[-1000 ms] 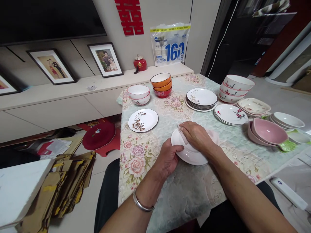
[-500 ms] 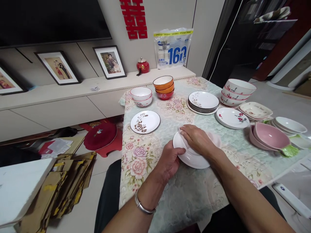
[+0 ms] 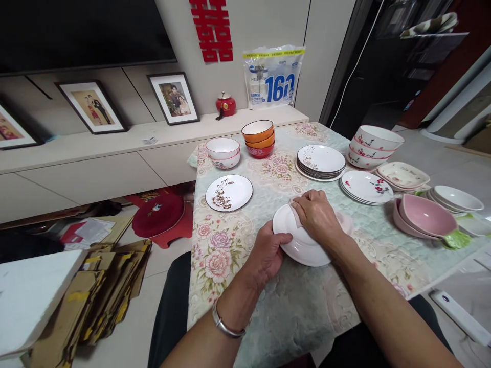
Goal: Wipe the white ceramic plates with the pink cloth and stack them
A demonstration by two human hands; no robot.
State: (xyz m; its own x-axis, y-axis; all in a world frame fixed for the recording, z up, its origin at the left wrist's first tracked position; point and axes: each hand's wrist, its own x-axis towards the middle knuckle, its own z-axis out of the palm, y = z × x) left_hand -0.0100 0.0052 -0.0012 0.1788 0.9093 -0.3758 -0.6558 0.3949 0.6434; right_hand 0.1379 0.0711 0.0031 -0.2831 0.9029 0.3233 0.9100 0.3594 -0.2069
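Observation:
A white plate (image 3: 303, 249), its plain side facing up, is tilted over the table edge nearest me. My left hand (image 3: 270, 249) grips its left rim, thumb on top and fingers underneath. My right hand (image 3: 316, 212) presses a thin pale cloth (image 3: 294, 208) against the plate's upper part; part of the cloth trails out to the right of the wrist. Beyond the left hand lies a single white plate with a brown flower pattern (image 3: 229, 192). A stack of similar dark-rimmed plates (image 3: 321, 158) sits past the right hand.
Small flowered plates (image 3: 366, 186), pink leaf-shaped bowls (image 3: 427, 214) and tall white bowls (image 3: 378, 138) stand at the right. Orange and red bowls (image 3: 259, 135) and white bowls (image 3: 223, 148) are at the back of the cloth-covered table (image 3: 218, 255). Flattened cardboard (image 3: 76, 301) lies on the left floor.
My right hand has slid slightly right and up across the plate with the cloth, its knuckles now more raised. My left hand and the plate have stayed put.

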